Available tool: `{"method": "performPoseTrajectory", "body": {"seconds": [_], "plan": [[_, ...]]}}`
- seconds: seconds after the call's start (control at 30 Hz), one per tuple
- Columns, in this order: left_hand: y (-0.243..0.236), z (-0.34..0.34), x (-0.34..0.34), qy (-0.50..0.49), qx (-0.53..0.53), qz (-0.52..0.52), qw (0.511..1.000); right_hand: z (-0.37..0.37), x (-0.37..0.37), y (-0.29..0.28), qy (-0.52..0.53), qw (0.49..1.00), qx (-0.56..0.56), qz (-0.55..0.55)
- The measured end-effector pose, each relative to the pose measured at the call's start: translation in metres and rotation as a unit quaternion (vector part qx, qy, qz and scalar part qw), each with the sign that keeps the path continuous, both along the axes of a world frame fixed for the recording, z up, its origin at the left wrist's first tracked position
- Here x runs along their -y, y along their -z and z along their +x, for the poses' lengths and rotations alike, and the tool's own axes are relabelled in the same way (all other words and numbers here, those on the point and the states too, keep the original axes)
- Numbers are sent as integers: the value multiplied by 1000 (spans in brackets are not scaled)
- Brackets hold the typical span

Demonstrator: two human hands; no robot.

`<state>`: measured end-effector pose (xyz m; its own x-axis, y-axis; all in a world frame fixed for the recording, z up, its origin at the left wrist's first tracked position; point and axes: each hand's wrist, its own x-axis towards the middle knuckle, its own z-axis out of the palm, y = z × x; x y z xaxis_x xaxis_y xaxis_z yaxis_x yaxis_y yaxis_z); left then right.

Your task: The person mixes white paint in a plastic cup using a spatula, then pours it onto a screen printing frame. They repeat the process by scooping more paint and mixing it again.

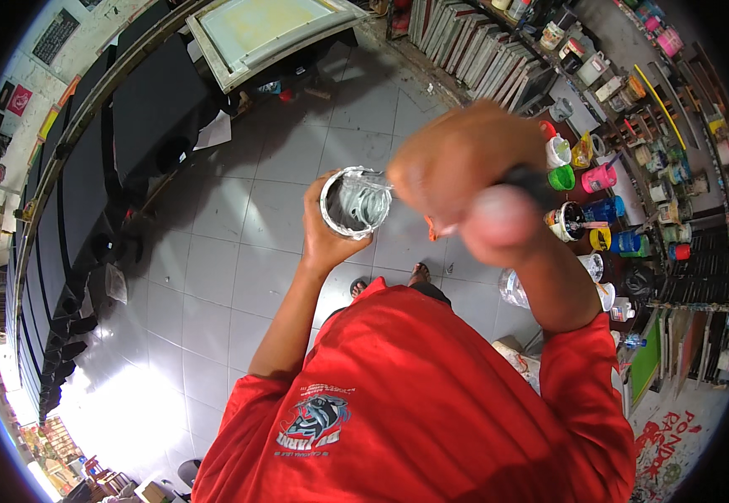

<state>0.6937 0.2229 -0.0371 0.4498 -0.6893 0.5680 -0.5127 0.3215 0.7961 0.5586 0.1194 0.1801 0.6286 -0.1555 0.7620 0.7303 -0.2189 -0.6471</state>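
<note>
A person in a red shirt (431,394), seen from above, holds a round tub (327,211) out in front of the chest, over a grey tiled floor (213,268). The left hand (324,230) wraps around the tub's outer wall from the left and below, fingers and palm pressed against it. The tub's mouth points up toward the viewer, so its long axis runs from the open rim down toward the floor, slightly tilted. Inside is glossy, whitish-grey paint (366,205), which also coats the ragged rim. The right hand (469,159), blurred, curls into a fist at the tub's right, closed around a slim greyish strip (374,178); its separate fingers cannot be told apart. The strip lies roughly crosswise, its long axis running from the fist leftward, with its far end pointing into the tub's mouth. On the left stretches a long dark table (155,101); at the top lies a pale framed panel (255,33). To the right, upright frames (473,54) stand in a row near crowded shelves, with a green pot (561,177) and a pink pot (599,177) among many containers.
</note>
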Motion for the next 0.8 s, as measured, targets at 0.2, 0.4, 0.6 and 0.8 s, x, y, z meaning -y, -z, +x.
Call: {"method": "performPoseTrajectory", "body": {"seconds": [0.2,0.4,0.6,0.8], "plan": [[1,4,-4,2,-2,54,999,1,-18,12,15,1000,-19,19],[-1,-2,-7,-21,-136,92,986,5,-20,19,-13,999,-7,-46],[-1,12,-19,-16,-12,66,998,2,-14,9,5,999,11,-42],[-19,19,-29,-23,48,23,998,-6,-28,-15,-89,996,-29,-6]]}}
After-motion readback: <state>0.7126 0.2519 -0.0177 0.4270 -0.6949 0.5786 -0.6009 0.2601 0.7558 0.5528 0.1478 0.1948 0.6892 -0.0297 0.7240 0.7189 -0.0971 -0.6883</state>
